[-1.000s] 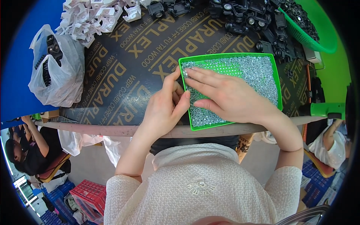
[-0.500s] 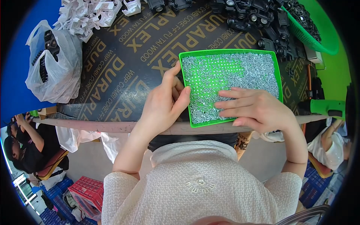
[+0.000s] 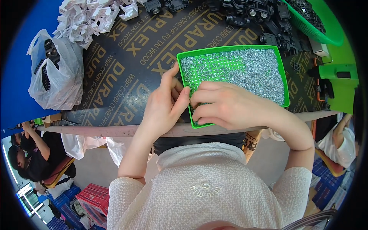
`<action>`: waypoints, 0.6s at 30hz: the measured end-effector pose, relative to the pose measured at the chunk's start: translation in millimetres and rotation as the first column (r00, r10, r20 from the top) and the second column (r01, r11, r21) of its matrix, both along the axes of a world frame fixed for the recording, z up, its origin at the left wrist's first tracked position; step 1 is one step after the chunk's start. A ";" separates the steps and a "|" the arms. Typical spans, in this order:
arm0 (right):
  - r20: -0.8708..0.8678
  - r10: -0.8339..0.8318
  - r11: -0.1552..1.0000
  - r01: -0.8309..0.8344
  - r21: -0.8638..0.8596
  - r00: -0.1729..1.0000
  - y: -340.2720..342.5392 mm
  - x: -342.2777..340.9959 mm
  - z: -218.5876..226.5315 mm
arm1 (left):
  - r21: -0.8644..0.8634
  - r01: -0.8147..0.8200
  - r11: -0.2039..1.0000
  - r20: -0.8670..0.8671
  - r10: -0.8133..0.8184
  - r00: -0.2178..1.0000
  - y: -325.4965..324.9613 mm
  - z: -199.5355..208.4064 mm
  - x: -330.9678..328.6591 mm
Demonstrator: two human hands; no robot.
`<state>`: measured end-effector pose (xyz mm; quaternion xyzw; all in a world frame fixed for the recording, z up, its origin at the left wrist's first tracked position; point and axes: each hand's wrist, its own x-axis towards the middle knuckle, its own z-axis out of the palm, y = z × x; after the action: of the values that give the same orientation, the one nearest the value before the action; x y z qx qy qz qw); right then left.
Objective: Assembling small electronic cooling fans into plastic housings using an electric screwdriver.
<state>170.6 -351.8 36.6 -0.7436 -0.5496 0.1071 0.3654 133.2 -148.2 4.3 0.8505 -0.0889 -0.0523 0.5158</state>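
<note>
**Inspector:** Containers, from the left of the frame?

**Assistant:** Upper left, a white plastic bag (image 3: 57, 76) slumps on the table with black parts inside. At centre, a green tray (image 3: 283, 82) lies flat, filled with small silver screws (image 3: 253, 69). At the top right edge, a green basket (image 3: 326, 34) holds black parts.

**Inspector:** The hands?

**Assistant:** The left hand (image 3: 163, 109) rests at the tray's left rim, fingers curled, thumb up against the edge. The right hand (image 3: 230, 105) lies over the tray's lower left corner, fingers bent down onto the screws. Whether either hand pinches a screw cannot be told.

**Inspector:** Surface and room?

**Assistant:** A dark printed board table (image 3: 126, 73). Lower left, another person (image 3: 30, 153) sits near red crates (image 3: 92, 199).

**Inspector:** Surroundings?

**Assistant:** White plastic pieces (image 3: 88, 15) are heaped at top left, loose black components (image 3: 249, 13) along the top, and a green power tool (image 3: 337, 73) sits at right. The right hand hides the tray's near corner.
</note>
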 end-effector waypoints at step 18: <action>-0.105 -0.140 0.979 0.122 -0.163 0.985 -29.2 3.4 7.5 | 0.003 -0.001 1.000 0.001 0.001 1.000 1.0 0.7 -0.1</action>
<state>174.0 -381.1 44.0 -0.7971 -0.4671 0.1682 0.3436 133.1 -147.2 5.0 0.8512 -0.0886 -0.0520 0.5147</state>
